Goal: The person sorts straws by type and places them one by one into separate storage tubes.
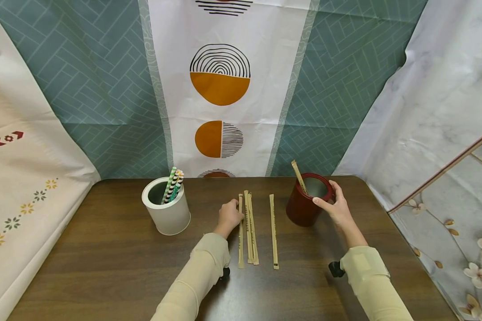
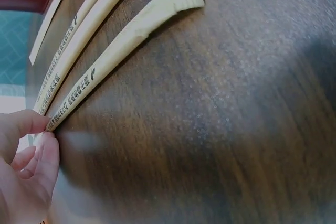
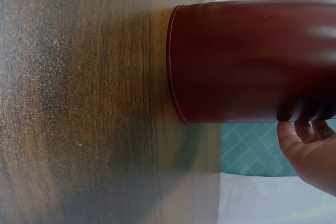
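Four flat paper-wrapped sticks (image 1: 249,227) on grained wood table (image 1: 104,267).

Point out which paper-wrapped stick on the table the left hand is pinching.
The leftmost wrapped stick: the left hand pinches its far end. The other three lie untouched to its right.

The person is wearing a long-sleeved top in pale cream — both sleeves are reaching down to the wrists and creasing softly along the forearms. A lighter rectangular patch is showing on the right sleeve near the cuff. A small black device is sitting under each wrist — one by each cuff. The left hand (image 1: 230,217) and right hand (image 1: 334,206) are showing bare.
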Tool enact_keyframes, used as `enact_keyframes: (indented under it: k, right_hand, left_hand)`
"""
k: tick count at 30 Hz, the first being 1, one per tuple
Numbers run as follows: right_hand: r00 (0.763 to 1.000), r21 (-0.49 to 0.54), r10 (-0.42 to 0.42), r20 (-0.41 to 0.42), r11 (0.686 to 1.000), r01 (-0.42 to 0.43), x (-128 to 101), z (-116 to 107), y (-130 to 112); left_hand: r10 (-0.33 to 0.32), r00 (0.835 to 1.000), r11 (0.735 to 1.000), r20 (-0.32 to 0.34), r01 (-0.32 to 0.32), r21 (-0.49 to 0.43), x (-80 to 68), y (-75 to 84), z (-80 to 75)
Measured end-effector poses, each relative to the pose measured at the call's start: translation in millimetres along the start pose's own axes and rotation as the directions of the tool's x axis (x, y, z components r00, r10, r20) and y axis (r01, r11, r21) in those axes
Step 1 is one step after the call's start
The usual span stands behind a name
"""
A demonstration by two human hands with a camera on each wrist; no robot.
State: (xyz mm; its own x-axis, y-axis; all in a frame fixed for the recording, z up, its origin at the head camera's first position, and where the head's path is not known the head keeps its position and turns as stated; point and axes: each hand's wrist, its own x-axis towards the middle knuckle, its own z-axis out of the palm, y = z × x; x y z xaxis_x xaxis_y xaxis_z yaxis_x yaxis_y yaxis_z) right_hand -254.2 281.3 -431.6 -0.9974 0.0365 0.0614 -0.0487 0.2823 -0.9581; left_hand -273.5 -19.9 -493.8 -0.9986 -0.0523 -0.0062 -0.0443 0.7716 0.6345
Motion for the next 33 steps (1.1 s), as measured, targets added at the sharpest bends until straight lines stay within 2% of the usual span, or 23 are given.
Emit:
enact_keyframes:
  k: [6, 13, 19, 23, 33]
  right_hand:
    - [1.0, 0.006, -0.016, 0.004, 1.0, 0.016, -0.7, 0.1, 1.4]
    - [0.996, -0.003, -0.087, 0.004, 0.996, 0.087, -3.6, 0.6, 1.8]
    - [1.0, 0.006, -0.029, 0.003, 1.0, 0.029, -1.2, 0.4, 2.5]
    - [1.0, -0.002, -0.022, -0.001, 1.0, 0.022, -1.3, 0.5, 1.0]
    - [1.0, -0.004, -0.013, -0.006, 1.0, 0.013, -0.1, 0.6, 3.0]
  left_hand:
    - [0.002, 1.0, 1.0, 0.014, -0.002, -0.011, 0.7, -2.8, 0.2]
    - [0.029, 0.998, 1.0, 0.047, -0.029, 0.001, 5.2, -8.9, -0.9]
    - [0.013, 0.993, 0.999, 0.119, -0.008, -0.044, 7.3, -11.5, -4.6]
    - [0.032, 0.988, 0.997, 0.149, -0.021, -0.071, 8.0, -11.1, -7.7]
    - [0.046, 0.991, 0.994, 0.122, -0.033, -0.108, 12.2, 1.9, -20.4]
